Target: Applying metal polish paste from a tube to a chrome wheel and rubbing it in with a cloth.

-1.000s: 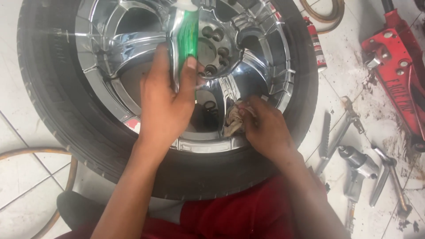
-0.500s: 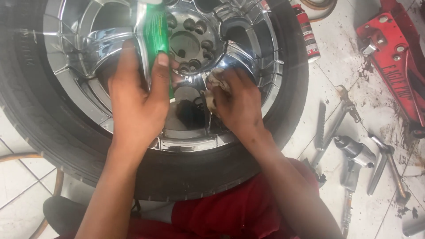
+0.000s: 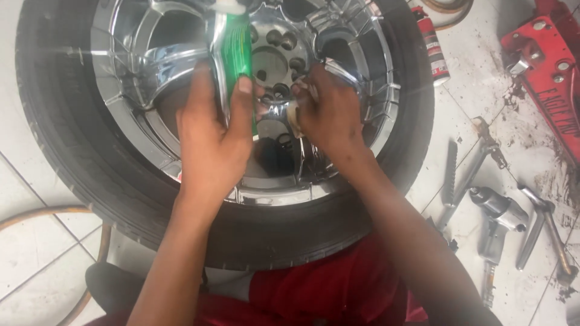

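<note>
Two hands over chrome rim [image 3: 139, 115]: left hand [image 3: 212, 142] fingers round green tube [image 3: 237, 57], right hand [image 3: 329, 115] pinching rag [image 3: 294, 119].

Not much packaging around. A green tube [image 3: 237, 54] with a silvery edge and a white cap end stood upright over the chrome rim [image 3: 121, 90], gripped in the left hand [image 3: 211, 139]. On the tiled floor [image 3: 36, 241] just beside the tyre's upper right edge lay a red spray can [image 3: 434, 49] with a white and black label. No signs or screens showed.
</note>
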